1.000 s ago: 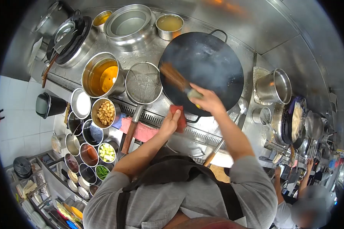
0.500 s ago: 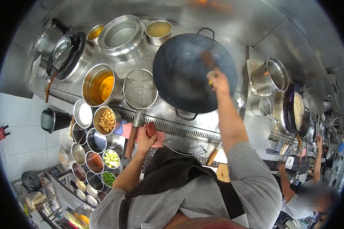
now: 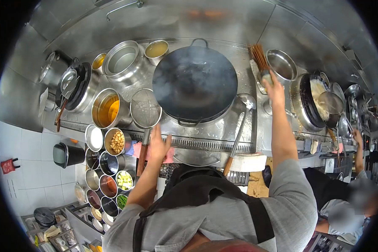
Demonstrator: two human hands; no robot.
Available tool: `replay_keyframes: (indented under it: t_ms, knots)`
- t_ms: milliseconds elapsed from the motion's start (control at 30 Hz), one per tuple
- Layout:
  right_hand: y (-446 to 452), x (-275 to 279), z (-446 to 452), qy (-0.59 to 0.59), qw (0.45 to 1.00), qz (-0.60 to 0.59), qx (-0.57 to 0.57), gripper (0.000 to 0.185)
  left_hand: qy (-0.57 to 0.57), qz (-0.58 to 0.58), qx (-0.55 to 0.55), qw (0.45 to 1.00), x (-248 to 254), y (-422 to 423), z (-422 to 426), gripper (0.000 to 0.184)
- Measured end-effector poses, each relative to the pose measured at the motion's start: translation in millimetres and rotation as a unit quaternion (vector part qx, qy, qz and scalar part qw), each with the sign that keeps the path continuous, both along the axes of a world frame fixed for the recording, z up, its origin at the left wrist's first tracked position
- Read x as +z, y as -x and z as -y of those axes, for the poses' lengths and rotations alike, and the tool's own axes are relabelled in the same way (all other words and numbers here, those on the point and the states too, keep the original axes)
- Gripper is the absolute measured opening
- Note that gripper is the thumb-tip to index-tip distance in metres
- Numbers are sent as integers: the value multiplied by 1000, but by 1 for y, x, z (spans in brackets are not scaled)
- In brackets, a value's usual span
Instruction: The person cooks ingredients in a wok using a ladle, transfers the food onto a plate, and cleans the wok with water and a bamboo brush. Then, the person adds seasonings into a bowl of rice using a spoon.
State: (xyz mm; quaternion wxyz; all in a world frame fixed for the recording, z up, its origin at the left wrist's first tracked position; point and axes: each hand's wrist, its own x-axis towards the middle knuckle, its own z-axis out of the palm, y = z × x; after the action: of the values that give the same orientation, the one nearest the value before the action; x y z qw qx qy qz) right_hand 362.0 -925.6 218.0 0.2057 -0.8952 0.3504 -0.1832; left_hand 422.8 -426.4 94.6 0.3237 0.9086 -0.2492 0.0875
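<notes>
My right hand [image 3: 274, 89] is closed on the handle of a bamboo brush [image 3: 260, 59], whose bristles point up beside a steel pot [image 3: 281, 64]. My left hand [image 3: 159, 145] has its fingers apart over the counter's front edge, beside the handle of a wire strainer [image 3: 145, 108]. A pink cloth [image 3: 169, 156] lies just under and beside that hand. Between my hands a large dark wok [image 3: 195, 84] gives off steam or smoke. A ladle [image 3: 241, 126] with a wooden handle rests to the wok's right.
Left of the strainer stands a pot of orange oil [image 3: 109, 110]. Several containers of ingredients, one with brown chunks [image 3: 116, 142], fill the lower left. A large lidless pot [image 3: 122, 62] stands behind. At the right are another wok [image 3: 308, 101] and other people [image 3: 344, 214].
My right hand has carried the brush out of the wok to the right. My left hand went left to the cloth, let go of the red cloth and spread its fingers. The view has shifted.
</notes>
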Motion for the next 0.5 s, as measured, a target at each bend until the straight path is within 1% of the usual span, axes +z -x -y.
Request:
replay_keyframes:
  t_ms: [33, 67, 100, 133, 167, 200, 233, 267, 300, 333, 367, 400, 467, 500]
  knots:
    - [25, -15, -12, -18, 998, 59, -7, 59, 14, 5, -41, 999, 17, -6, 21, 63]
    - [52, -33, -30, -36, 992, 117, -12, 60, 42, 23, -74, 996, 35, -9, 47, 50]
    - [82, -47, -52, -162, 983, 67, -59, 60, 69, 41, -106, 991, 46, -11, 69, 38]
    - [112, -62, -87, -154, 976, 146, -52, 60, 69, 43, -106, 991, 49, -16, 86, 38]
    - [140, -100, -108, -78, 984, 147, -64, 58, -3, -18, -171, 985, 50, -21, 101, 27]
    - [166, -126, -134, -41, 986, 132, -93, 58, -75, -80, -233, 966, 49, -20, 109, 23]
    - [192, -144, -155, -65, 992, 28, -105, 59, -78, -77, -233, 966, 45, -14, 114, 23]
    - [212, -156, -168, -89, 986, -74, -117, 60, -134, -47, -195, 971, 40, -11, 119, 24]
    - [227, -162, -173, -91, 986, -69, -119, 60, -187, -16, -157, 970, 35, -8, 124, 28]
    - [242, -167, -178, -103, 985, -120, -69, 58, -190, -13, -159, 969, 29, -8, 123, 28]
    - [252, -169, -180, -115, 978, -172, -20, 57, -155, 51, -168, 972, 24, -8, 119, 27]
    - [258, -171, -175, -117, 978, -171, -23, 57, -118, 114, -177, 971, 19, -7, 115, 27]
    - [262, -165, -164, -149, 974, -168, 14, 54, -114, 106, -177, 972, 27, -5, 108, 27]
    - [264, -158, -162, -129, 978, -162, 6, 51, -109, 100, -176, 973, 32, -2, 105, 27]
